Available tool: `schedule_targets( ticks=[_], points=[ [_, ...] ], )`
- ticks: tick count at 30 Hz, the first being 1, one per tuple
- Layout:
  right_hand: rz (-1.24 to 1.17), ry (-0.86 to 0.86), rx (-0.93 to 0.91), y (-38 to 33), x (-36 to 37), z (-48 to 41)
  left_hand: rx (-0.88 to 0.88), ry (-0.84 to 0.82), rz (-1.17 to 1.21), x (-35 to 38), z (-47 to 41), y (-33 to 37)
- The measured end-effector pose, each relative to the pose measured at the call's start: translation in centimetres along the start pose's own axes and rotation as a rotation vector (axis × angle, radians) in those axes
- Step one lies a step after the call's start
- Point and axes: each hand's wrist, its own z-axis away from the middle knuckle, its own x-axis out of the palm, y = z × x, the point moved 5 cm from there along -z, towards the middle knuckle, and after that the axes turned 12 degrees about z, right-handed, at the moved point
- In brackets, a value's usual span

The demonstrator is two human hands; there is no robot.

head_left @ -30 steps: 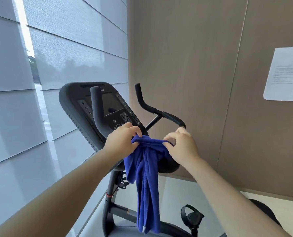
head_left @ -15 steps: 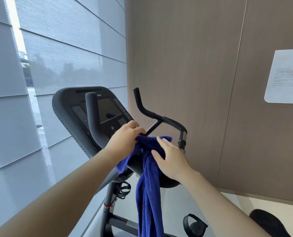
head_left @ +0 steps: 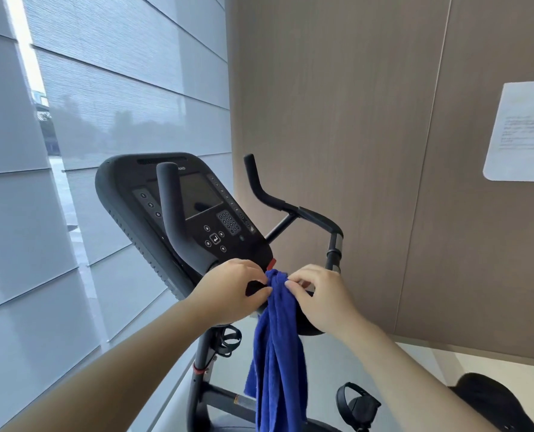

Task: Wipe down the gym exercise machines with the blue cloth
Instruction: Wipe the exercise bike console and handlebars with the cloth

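Note:
A black exercise bike stands in front of me, its console (head_left: pixel 194 213) tilted toward me between two upturned handlebars (head_left: pixel 290 207). A long blue cloth (head_left: pixel 278 353) is draped over the bar just below the console and hangs down in folds. My left hand (head_left: pixel 231 291) pinches the cloth's top edge from the left. My right hand (head_left: pixel 321 294) pinches the same top edge from the right, fingertips nearly meeting the left hand's. The bar under the cloth is hidden.
A window with grey blinds (head_left: pixel 103 120) fills the left side. A brown panelled wall (head_left: pixel 353 120) stands close behind the bike, with a white paper sheet (head_left: pixel 524 132) on it. A pedal (head_left: pixel 356 403) and the black seat (head_left: pixel 493 403) are low right.
My right hand lifted off the cloth's side and now pinches its top edge. The cloth is bunched narrower between both hands. The view drew closer to the console.

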Motion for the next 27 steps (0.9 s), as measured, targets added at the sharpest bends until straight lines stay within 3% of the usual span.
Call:
schedule_targets(
  ticks=[5, 9, 17, 22, 27],
  points=[
    [-0.143, 0.118, 0.033, -0.1, -0.3, 1.1, -0.069, 0.068, 0.055, 0.0, 0.0, 0.9],
    [-0.232, 0.103, 0.000, -1.1, -0.5, 2.1, -0.032, 0.100, 0.107, -0.4, 0.3, 1.7],
    [0.003, -0.051, 0.132, -2.0, 0.8, 2.1, -0.040, 0.287, 0.065, -2.2, 2.5, 1.1],
    [-0.046, 0.145, 0.169, -3.2, -1.6, 0.4, -0.123, 0.357, 0.056, -4.3, 3.2, -0.8],
    [-0.137, 0.152, 0.232, -4.2, -2.5, -0.3, -0.045, 0.401, 0.154, -5.7, 2.7, 0.2]
  ],
)
